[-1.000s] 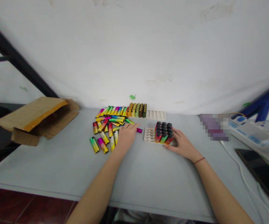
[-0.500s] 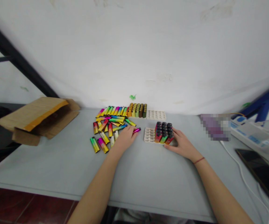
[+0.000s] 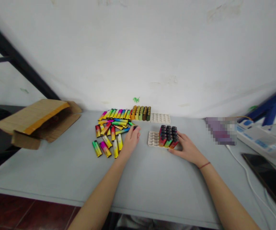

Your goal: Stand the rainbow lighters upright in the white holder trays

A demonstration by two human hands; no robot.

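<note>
My left hand [image 3: 131, 140] is closed around a lighter [image 3: 135, 127]; only its dark top end shows above the fingers. Just left of that hand lies a loose pile of shiny lighters [image 3: 106, 145] in yellow, pink, green, red and blue. A white tray with round pockets [image 3: 153, 139] stands to the right, its left part bare. Several lighters with black tops [image 3: 168, 135] are upright in its right part. My right hand [image 3: 186, 147] grips the tray's right end, thumb at the front edge and fingers along the right side, partly hidden behind the lighters.
At the back, a block of upright lighters [image 3: 141, 113] stands beside a second white tray [image 3: 160, 118]. An opened cardboard box [image 3: 44, 119] sits at left. On the right are a power strip [image 3: 262, 137], a black phone [image 3: 267, 179], a white cable [image 3: 247, 179] and a blurred-out item [image 3: 220, 131].
My left hand has turned and shifted slightly; the lighter in it has swung from pointing right, purple end showing, to dark end up. My right hand and the tray have stayed put.
</note>
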